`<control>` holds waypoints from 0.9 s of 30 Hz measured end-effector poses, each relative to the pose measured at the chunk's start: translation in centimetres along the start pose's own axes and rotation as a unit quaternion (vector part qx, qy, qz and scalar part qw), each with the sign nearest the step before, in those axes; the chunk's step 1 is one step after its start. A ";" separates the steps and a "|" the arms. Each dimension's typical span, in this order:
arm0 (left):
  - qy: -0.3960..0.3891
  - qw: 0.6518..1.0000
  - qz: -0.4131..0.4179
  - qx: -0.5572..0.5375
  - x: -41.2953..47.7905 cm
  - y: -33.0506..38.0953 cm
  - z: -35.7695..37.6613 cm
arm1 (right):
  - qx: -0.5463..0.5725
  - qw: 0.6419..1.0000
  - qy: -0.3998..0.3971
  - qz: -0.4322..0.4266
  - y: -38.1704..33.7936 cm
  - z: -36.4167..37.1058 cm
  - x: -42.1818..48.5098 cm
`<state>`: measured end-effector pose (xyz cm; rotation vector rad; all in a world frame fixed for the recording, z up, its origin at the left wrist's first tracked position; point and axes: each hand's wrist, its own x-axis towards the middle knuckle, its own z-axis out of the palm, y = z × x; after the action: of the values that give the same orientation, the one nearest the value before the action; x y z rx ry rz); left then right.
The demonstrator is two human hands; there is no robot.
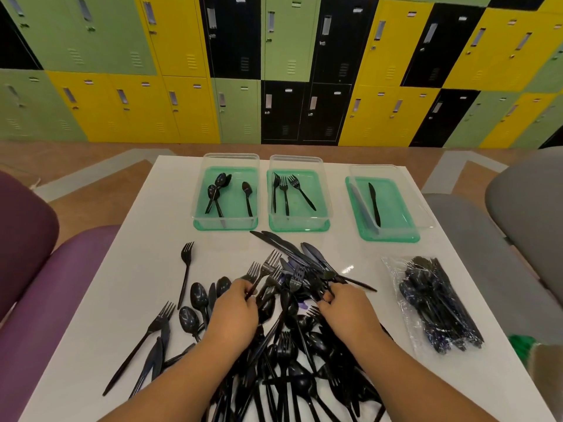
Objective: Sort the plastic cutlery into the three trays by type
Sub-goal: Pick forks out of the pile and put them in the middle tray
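One white table [128,269] fills the lower frame. Black cutlery pile [292,360] sprawls bottom centre. Three clear trays sit mid-frame: left tray [234,194] holds spoons [217,190], middle tray [300,222] holds forks [285,190], right tray [393,202] holds one knife [374,202]. Sealed cutlery bag [438,303] lies at right. Left hand [236,312] pinches a fork [254,271] by the handle. Right hand [344,309] is curled into the pile; can't tell what it grips.

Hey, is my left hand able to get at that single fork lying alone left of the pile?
Probably yes. The lone fork lies uncovered on the table, a short way left of the left hand. That hand already pinches another fork, though, so it may have to drop that first.
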<state>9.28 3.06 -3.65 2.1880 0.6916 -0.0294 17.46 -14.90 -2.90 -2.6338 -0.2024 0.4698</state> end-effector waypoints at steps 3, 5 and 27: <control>0.008 1.000 0.007 0.000 -0.1 0.3 0.3 | 0.098 0.995 0.007 0.035 0.2 -0.7 0.2; 0.008 1.000 0.012 0.004 -0.1 0.5 0.6 | 0.136 0.989 0.012 0.051 0.3 -1.5 0.4; -0.069 0.994 0.022 0.085 -0.8 1.9 2.6 | 0.223 0.973 -0.034 0.047 1.7 -3.7 3.1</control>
<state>10.01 -0.13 -3.82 2.3381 0.5797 -0.2227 21.81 -17.30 -1.47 -2.1955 0.0083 0.5643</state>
